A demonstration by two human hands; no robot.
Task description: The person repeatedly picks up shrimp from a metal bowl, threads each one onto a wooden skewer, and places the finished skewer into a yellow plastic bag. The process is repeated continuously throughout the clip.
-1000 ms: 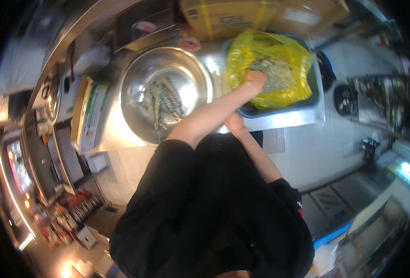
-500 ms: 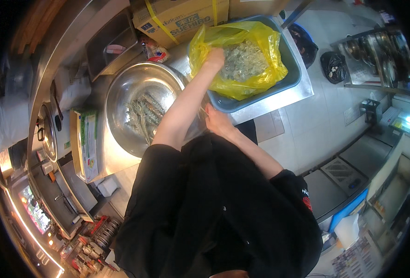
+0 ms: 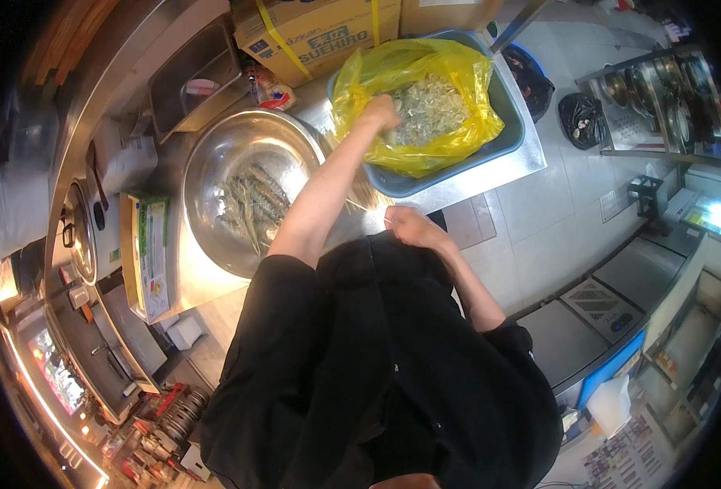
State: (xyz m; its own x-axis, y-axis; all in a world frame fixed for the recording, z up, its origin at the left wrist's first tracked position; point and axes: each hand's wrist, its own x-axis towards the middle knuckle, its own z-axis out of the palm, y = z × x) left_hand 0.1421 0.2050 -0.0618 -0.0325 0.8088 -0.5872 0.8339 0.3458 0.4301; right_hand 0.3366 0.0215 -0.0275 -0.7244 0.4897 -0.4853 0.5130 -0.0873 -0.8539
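My left hand (image 3: 382, 112) reaches into a yellow plastic bag (image 3: 476, 81), its fingers curled down at the edge of a heap of greyish, translucent shrimp (image 3: 432, 110). What those fingers hold is hidden. The bag lines a blue-grey tub (image 3: 509, 140). My right hand (image 3: 413, 226) is closed in front of my body, just off the table edge, pinching what looks like a thin skewer. Beside it on the table lies a bunch of thin wooden skewers (image 3: 366, 196), partly under my left forearm. To the left, a large steel bowl (image 3: 206, 175) contains several whole grey shrimp (image 3: 252, 200).
Behind the bowl stand a cardboard box (image 3: 320, 37) with yellow straps and a steel tray (image 3: 193, 69). A narrow open box (image 3: 150, 253) stands left of the bowl. On the floor at right are a black bag (image 3: 582, 121) and a rack of pans (image 3: 654, 102).
My right hand has drawn back from the skewers, rightward and toward my body. My left hand has shifted slightly lower and deeper toward the shrimp in the bag.
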